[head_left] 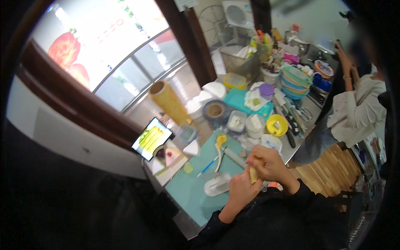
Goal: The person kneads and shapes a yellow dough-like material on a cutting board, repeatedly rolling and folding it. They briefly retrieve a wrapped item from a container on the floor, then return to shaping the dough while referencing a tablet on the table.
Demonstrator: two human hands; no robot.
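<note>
Both hands meet at the near right edge of the green work mat (191, 202), closed around a small pale yellow lump (253, 175). My left hand (243, 189) grips it from below, and the fingers of my right hand (268, 164) close over its top. Much of the lump is hidden by fingers, and its material is unclear. Beside my left hand lies a white oval smoother (217, 185) with a raised handle. Farther out on the mat are a thin blue tool (208, 166), a curved yellow-white tool (219, 151) and a grey rod (234, 158).
A lit screen (152, 138) stands at the mat's left, with model cake slices (171, 157) before it. Rolls of film (168, 100), tubs, a yellow bowl (276, 125), knives (287, 121) and stacked bowls (296, 81) crowd the back. Another person (358, 104) stands at the right.
</note>
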